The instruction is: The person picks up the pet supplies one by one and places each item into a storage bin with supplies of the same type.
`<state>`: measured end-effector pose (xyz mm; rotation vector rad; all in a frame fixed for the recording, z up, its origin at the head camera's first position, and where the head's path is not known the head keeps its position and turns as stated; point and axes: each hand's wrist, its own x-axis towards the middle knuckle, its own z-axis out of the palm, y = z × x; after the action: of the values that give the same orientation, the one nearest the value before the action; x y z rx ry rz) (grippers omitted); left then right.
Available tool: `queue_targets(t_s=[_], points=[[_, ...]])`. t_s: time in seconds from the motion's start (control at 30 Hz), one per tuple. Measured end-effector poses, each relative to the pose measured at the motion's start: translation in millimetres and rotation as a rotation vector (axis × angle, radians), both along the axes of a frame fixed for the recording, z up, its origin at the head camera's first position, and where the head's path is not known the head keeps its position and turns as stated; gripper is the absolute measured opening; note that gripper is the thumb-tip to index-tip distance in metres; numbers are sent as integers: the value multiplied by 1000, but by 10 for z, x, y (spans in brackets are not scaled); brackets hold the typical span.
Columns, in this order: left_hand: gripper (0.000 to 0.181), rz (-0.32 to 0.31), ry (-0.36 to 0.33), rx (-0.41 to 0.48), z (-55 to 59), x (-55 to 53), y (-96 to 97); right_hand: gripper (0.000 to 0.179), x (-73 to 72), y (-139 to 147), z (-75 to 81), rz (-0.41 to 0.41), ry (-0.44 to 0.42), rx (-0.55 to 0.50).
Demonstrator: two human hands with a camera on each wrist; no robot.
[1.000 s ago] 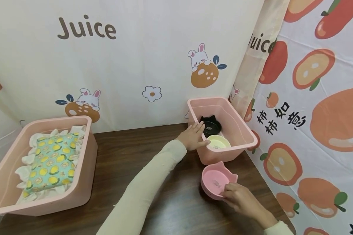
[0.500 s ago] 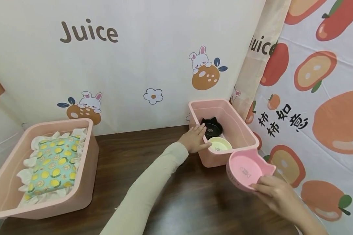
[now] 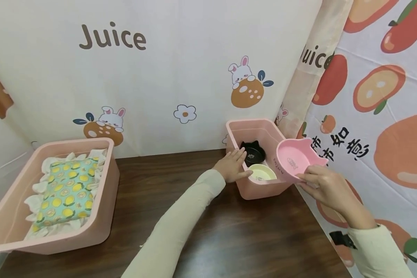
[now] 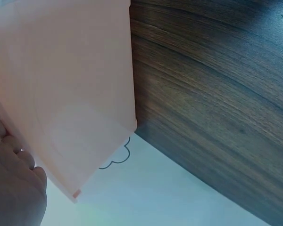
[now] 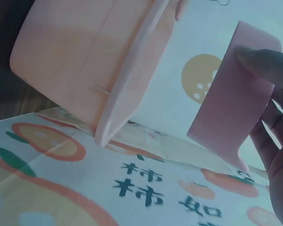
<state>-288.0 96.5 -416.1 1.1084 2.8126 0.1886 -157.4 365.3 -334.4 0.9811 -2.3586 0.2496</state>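
My right hand grips the rim of a pink cat-eared pet bowl, holding it tilted over the right edge of a small pink bin. In the right wrist view the bowl hangs apart from the bin's rim, thumb on its outer side. With fingers extended, my left hand rests on the bin's left rim. Inside the bin lie a black cat-eared bowl and, nearer me, a pale yellow bowl. The left wrist view shows the hand's curved fingers beside the bin's outer wall.
At the left stands a larger pink bin with a frilled lemon-print cushion in it. Both bins are on a dark wooden table. Printed curtains hang behind and at the right, close to the small bin.
The pink bowl has risen off the table in my right hand, moving right and then forward up to the small bin. My left hand has stayed on the bin's rim.
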Motion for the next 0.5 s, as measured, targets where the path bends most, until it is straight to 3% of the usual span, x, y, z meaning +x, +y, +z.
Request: queue_targets(t_s=[0.07, 0.23, 0.5], points=[[81, 0, 4, 3, -12, 0, 4, 59, -136, 0, -9, 1, -41, 5], [81, 7, 11, -4, -19, -1, 11, 15, -493, -38, -88, 3, -98, 69], [81, 16, 11, -4, 15, 22, -3, 11, -918, -142, -325, -122, -329, 148]])
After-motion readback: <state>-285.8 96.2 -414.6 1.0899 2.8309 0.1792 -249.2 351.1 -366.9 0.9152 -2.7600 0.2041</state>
